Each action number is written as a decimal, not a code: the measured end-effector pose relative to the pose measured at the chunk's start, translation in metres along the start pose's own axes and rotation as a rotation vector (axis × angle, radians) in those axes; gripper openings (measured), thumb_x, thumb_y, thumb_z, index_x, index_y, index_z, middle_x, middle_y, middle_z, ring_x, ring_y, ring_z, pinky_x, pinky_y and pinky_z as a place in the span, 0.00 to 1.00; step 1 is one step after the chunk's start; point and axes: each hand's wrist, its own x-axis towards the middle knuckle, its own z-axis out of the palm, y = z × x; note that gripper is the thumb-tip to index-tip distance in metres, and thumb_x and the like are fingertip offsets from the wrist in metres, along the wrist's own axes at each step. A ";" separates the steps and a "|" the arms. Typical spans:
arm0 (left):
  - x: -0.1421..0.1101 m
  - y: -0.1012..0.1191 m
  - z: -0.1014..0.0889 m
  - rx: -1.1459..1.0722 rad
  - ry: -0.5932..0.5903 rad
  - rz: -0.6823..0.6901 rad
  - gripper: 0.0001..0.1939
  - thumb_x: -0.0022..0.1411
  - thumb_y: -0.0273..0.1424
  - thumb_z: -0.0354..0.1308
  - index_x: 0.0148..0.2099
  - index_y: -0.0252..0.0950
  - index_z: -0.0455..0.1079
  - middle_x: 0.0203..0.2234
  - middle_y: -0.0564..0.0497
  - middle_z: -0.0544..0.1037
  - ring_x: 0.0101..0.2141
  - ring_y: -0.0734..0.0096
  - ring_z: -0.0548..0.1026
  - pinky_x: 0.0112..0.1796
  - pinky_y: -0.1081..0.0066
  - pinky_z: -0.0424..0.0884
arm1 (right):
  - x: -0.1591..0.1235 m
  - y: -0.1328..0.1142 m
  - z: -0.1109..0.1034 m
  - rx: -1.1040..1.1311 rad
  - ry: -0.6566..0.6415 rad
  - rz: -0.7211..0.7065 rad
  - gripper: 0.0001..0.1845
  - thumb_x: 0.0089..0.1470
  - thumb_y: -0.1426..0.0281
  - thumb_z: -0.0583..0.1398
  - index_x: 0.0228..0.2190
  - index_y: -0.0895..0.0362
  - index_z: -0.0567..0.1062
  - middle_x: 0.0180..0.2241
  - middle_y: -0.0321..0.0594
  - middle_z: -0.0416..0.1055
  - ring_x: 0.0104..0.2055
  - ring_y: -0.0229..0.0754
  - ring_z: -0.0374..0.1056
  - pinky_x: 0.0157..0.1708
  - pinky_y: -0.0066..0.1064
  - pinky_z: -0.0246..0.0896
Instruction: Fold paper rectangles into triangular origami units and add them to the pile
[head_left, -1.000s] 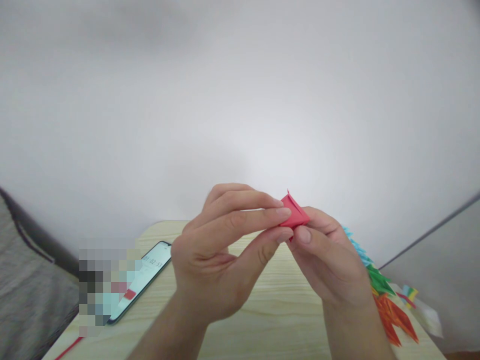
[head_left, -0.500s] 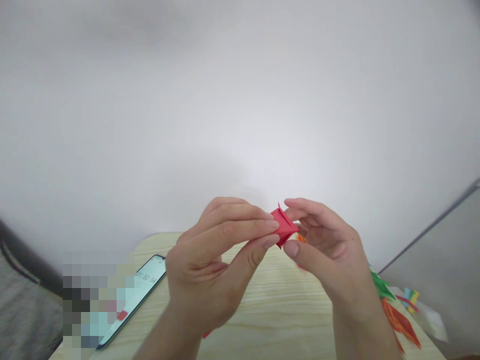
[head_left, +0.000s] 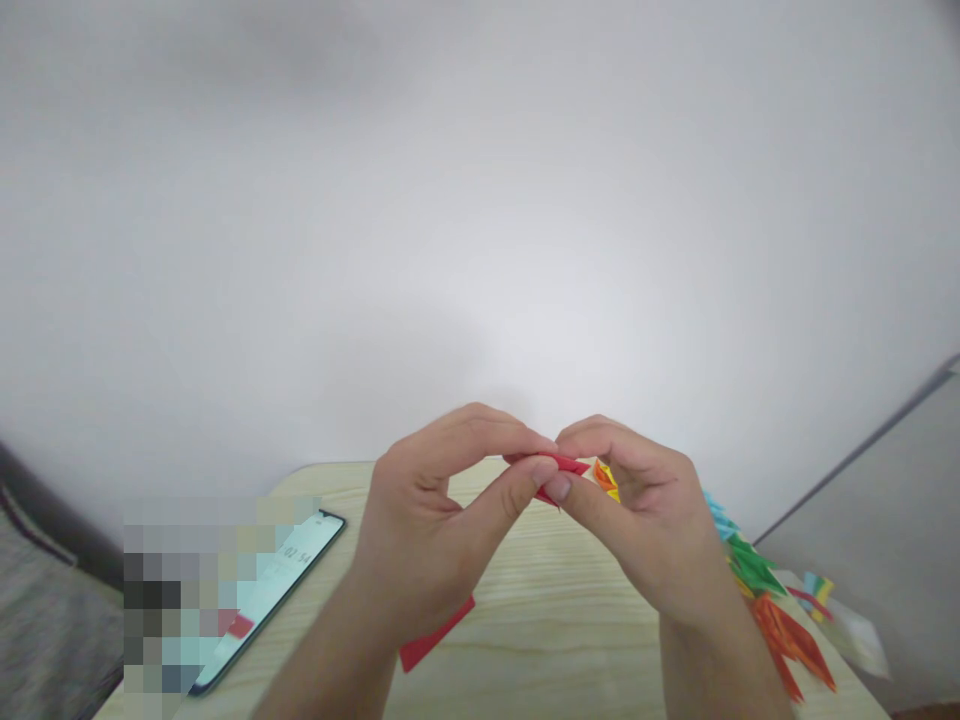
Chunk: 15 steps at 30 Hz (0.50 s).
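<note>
Between my two hands is a small piece of folded red paper (head_left: 568, 464), held above the table and seen nearly edge-on. My left hand (head_left: 442, 510) pinches its left side between thumb and fingers. From the right, my right hand (head_left: 637, 500) grips the same paper, its thumb below and fingertips on top, so both thumb tips almost meet. Much of the paper is covered by the fingers. Under my left wrist lies a flat red paper strip (head_left: 437, 635) on the table, partly hidden by the hand.
A phone (head_left: 270, 605) showing a timer rests at the table's left, partly blurred out. Folded paper pieces line the right side: orange (head_left: 795, 640), green (head_left: 754, 565), blue (head_left: 720, 515) and orange-yellow (head_left: 606, 478). A whitish bag (head_left: 859, 635) lies at the right edge. Behind the wooden table (head_left: 555, 640) stands a white wall.
My right hand has closed from a loose, spread pose onto the red paper. The paper has tilted from face-on to nearly edge-on. More of the red strip on the table shows.
</note>
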 end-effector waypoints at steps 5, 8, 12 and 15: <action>-0.006 0.022 0.001 0.201 0.035 -0.027 0.12 0.63 0.29 0.69 0.49 0.47 0.79 0.37 0.56 0.83 0.36 0.71 0.79 0.41 0.69 0.75 | 0.000 0.003 -0.006 0.263 0.071 0.138 0.04 0.60 0.66 0.69 0.34 0.52 0.82 0.31 0.36 0.78 0.35 0.40 0.71 0.37 0.33 0.66; -0.013 0.036 0.001 0.276 0.178 0.093 0.12 0.62 0.24 0.68 0.46 0.45 0.79 0.38 0.55 0.82 0.37 0.69 0.78 0.40 0.68 0.75 | 0.000 0.003 -0.008 0.451 0.068 0.201 0.04 0.60 0.67 0.70 0.34 0.53 0.82 0.29 0.36 0.78 0.30 0.38 0.69 0.32 0.31 0.64; -0.012 0.031 -0.002 0.253 -0.005 0.118 0.19 0.60 0.20 0.67 0.50 0.45 0.78 0.42 0.53 0.82 0.42 0.67 0.79 0.42 0.68 0.75 | 0.000 0.004 -0.005 0.572 0.052 0.200 0.04 0.60 0.67 0.69 0.33 0.55 0.82 0.27 0.35 0.78 0.27 0.35 0.68 0.29 0.28 0.62; -0.010 0.021 -0.003 0.155 -0.020 0.117 0.21 0.60 0.16 0.66 0.51 0.44 0.77 0.42 0.53 0.82 0.41 0.69 0.79 0.42 0.67 0.75 | -0.001 0.004 -0.002 0.592 0.046 0.187 0.04 0.60 0.68 0.69 0.34 0.55 0.82 0.28 0.35 0.78 0.27 0.34 0.68 0.28 0.26 0.62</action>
